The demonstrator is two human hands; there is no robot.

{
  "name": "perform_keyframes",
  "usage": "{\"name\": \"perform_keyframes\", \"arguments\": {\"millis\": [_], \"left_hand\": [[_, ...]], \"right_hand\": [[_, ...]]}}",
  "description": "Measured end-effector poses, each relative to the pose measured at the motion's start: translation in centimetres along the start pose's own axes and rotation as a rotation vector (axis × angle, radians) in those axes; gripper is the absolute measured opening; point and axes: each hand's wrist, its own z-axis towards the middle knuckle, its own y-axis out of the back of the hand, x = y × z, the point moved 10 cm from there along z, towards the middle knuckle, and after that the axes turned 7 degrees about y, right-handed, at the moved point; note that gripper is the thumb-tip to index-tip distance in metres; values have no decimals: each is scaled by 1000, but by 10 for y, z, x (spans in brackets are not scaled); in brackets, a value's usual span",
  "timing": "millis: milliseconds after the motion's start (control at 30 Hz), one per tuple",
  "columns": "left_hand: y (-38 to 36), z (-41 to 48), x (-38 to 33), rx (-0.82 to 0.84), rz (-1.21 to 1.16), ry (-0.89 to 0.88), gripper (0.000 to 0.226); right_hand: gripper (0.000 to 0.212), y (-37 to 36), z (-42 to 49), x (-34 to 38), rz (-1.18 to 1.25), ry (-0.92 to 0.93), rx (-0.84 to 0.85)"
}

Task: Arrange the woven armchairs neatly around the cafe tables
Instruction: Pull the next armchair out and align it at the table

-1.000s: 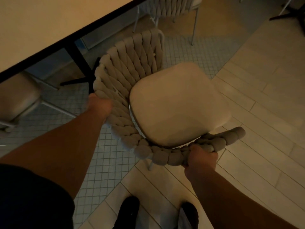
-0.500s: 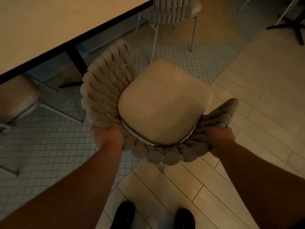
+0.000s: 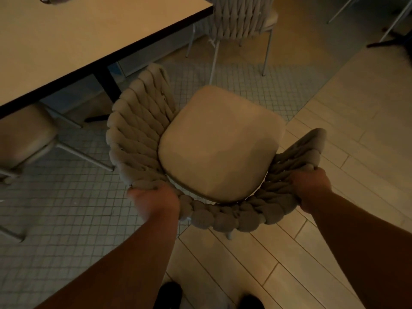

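The pale, dark-edged cafe table (image 3: pixel 89 41) stood forward-left of me. My left hand (image 3: pixel 153 201), nearer it, clutched the back rim of the grey woven-rope, beige-cushioned armchair (image 3: pixel 218 143), which sat just off the table's corner with its seat facing forward-right; my right hand (image 3: pixel 312 188) clutched its right arm.

Your left hand (image 3: pixel 156 202) and right hand (image 3: pixel 312 188) both grip the woven back rim of the armchair (image 3: pixel 219 143), which stands near the corner of the cafe table (image 3: pixel 93 30). A second woven armchair (image 3: pixel 240 16) sits beyond it, another seat (image 3: pixel 24 134) lies under the table's edge, and your shoes (image 3: pixel 167 295) show below.
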Motion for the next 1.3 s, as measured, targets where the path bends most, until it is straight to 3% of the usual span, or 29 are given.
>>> {"name": "perform_keyframes", "arguments": {"millis": [100,167,233,267,333,367,433,500,600,733,933,1133,1300], "left_hand": [[1,-2,-4,-12,10,-32,54],[1,-7,-8,-8,202,-54,68],[4,-8,-11,16,506,-112,91],[1,-8,-15,45,660,-225,103],[-3,-13,-35,110,844,-607,120],[-3,-15,-46,191,911,-772,126],[-15,-15,-64,444,1155,-973,135],[-21,-8,-78,566,1537,-1136,139],[-30,11,-103,428,1949,-1363,142],[-42,50,-112,433,2027,-1098,138],[-49,53,-110,438,1971,-1152,139],[-43,46,-111,444,1915,-1059,116],[-43,27,-107,435,1835,-1108,105]], "right_hand": [[54,9,-5,8,-91,53,-68],[60,7,-23,22,-434,164,-124],[59,-28,-65,40,-719,405,-40],[58,-55,-89,37,-787,490,110],[86,-101,-136,18,-931,532,429],[95,-113,-150,14,-1015,581,482],[101,-112,-152,20,-1081,664,454],[96,-114,-143,24,-1074,688,478],[100,-124,-137,24,-1092,733,518],[105,-127,-134,24,-1122,807,471],[100,-132,-138,25,-1133,891,500],[91,-132,-138,25,-1197,969,515],[86,-117,-120,29,-1220,1003,477]]}}
